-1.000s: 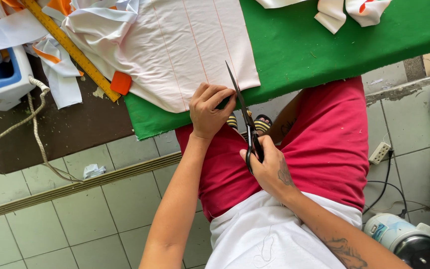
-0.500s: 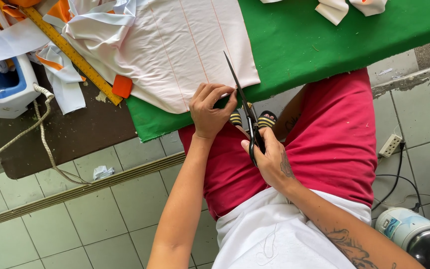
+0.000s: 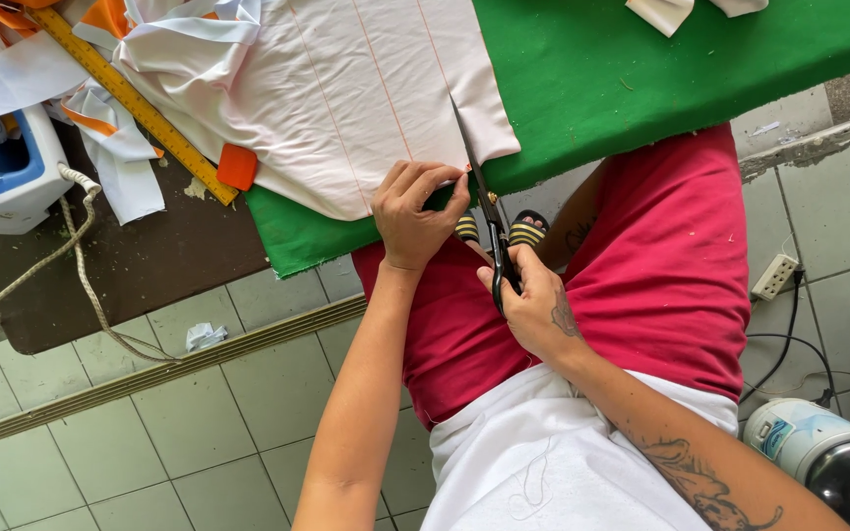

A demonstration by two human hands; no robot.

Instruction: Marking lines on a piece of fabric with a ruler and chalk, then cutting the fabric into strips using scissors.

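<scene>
Since prev frame, scissors (image 3: 489,211) sit further into pink fabric (image 3: 346,88) at desk (image 3: 641,79) near edge. Right hand (image 3: 533,300) clamped on handles; left hand (image 3: 415,211) pinches fabric edge w/ closed fingers, keeping it taut for blades.

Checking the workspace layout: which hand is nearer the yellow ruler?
Left. The left hand pins the pale fabric edge, nearer the yellow ruler; the right hand holds the scissors farther away.
</scene>
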